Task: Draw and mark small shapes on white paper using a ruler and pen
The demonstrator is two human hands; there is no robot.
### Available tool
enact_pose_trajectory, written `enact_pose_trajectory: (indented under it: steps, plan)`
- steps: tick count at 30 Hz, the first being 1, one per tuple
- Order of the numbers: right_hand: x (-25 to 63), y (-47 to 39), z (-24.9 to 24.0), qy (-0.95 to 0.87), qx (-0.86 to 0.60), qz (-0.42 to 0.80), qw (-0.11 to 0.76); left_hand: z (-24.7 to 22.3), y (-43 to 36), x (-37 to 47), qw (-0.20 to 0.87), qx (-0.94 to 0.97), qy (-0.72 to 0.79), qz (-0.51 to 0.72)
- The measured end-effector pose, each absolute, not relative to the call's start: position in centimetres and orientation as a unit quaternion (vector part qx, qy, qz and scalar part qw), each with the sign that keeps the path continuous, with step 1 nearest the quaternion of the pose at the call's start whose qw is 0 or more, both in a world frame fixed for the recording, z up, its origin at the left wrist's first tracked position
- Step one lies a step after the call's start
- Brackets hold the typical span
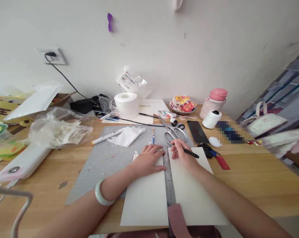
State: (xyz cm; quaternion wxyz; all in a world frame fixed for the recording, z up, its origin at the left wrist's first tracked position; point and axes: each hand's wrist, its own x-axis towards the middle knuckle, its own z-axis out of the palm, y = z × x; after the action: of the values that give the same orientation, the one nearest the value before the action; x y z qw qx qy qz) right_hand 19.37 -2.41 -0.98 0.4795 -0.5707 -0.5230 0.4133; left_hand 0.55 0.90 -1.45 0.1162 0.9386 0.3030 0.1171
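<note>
1. Nearest, a dusty-pink flat strip (178, 218) lies over the near end of a long grey metal ruler (168, 180), by the edge of the light wooden table (258, 185).
2. The ruler runs away from the person over smooth white paper (146, 205), which shows on both sides of it; whether that is one sheet or two, I cannot tell.
3. The left hand (150, 158), its wrist in a pale green bangle (102, 195), lies flat on the paper's left part, thumb apart from the other fingers and fingertips at the ruler's left edge.
4. The right hand (183, 154) is just right of the ruler, fingers clamped on a slim black pen (192, 154); the pen's writing end is hidden.
5. Under the paper's far part spreads a grey gridded cutting mat (90, 175), bearing a crumpled white tissue (127, 136) and a white marker with a yellow end (107, 136).
6. Beyond the right hand lie silver metal scissors (173, 135), with a black-screened phone (197, 131) to their right.
7. Farther back stand a thick white roll (126, 105), a bowl of colourful cutouts (182, 105) and a pink-lidded bottle (212, 104).
</note>
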Motion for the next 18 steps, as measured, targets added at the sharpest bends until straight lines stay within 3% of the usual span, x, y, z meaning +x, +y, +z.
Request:
enact_pose_trajectory:
  steps: [7, 13, 18]
  plan:
    - [19.42, -2.38, -0.89, -0.524, -0.584, 0.408, 0.466, -1.55, 0.91, 0.51, 0.112, 0.940, 0.300, 0.116]
    - [19.57, -2.34, -0.24, -0.594, -0.629, 0.282, 0.416, -1.59, 0.84, 0.52, 0.103, 0.941, 0.302, 0.112]
    - [19.37, -2.29, -0.15, -0.588, -0.635, 0.304, 0.398, -1.47, 0.79, 0.58, 0.100, 0.941, 0.306, 0.106]
